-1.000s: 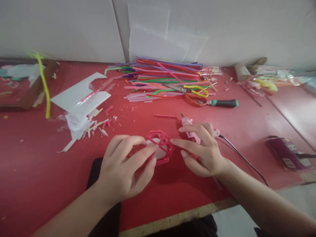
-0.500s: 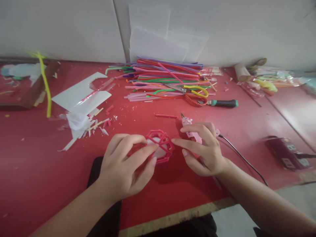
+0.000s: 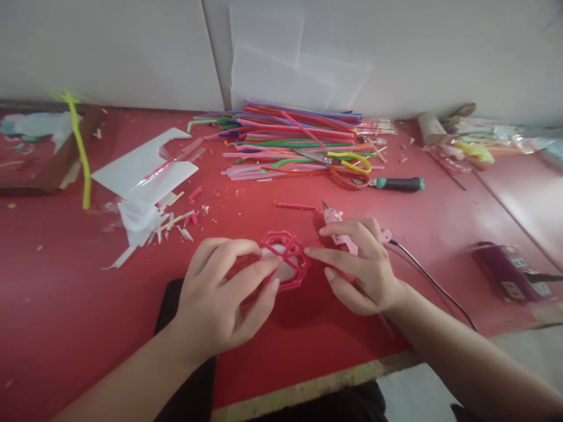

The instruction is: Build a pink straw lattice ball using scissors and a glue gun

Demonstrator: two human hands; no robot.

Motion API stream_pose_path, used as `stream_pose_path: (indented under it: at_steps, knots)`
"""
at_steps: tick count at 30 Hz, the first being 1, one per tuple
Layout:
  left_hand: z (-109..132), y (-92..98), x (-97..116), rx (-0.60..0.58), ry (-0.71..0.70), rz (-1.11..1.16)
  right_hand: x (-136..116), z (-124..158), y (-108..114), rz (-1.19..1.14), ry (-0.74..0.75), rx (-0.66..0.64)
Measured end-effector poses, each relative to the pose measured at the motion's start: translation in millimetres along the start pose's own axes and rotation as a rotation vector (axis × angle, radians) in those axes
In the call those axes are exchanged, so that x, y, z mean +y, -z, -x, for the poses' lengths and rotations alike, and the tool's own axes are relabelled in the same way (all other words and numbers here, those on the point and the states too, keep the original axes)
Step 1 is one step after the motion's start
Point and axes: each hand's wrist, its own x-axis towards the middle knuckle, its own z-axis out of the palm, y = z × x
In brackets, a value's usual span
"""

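A small red lattice shape made of straw pieces (image 3: 288, 258) rests on the red table (image 3: 65, 305) in front of me. My left hand (image 3: 222, 299) grips its left side, fingers curled round it. My right hand (image 3: 358, 266) has the index finger stretched out to touch the shape's right edge, with the other fingers loosely bent. Beneath my right hand lies a pink glue gun (image 3: 341, 231) with a black cord (image 3: 433, 284); whether the hand grips it I cannot tell.
A heap of coloured straws (image 3: 290, 140) lies at the back with yellow-and-orange scissors (image 3: 347, 164) and a green-handled tool (image 3: 396, 183). White card and scraps (image 3: 145, 176) are on the left, a purple power strip (image 3: 510, 272) on the right.
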Motion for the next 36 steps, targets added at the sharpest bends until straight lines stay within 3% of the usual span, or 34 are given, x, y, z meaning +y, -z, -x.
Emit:
stream_pose_path:
  at_steps: [5, 13, 36]
  knots:
    - [0.2, 1.4, 0.0, 0.027, -0.011, -0.005, 0.5, 0.3, 0.0, 0.002, 0.003, -0.001]
    - [3.5, -2.0, -0.3, -0.048, 0.015, -0.014, 0.7, 0.6, -0.2, 0.009, 0.005, 0.002]
    - [3.9, -0.8, 0.0, -0.036, 0.019, -0.017, 0.2, -0.5, 0.7, 0.002, 0.000, -0.011]
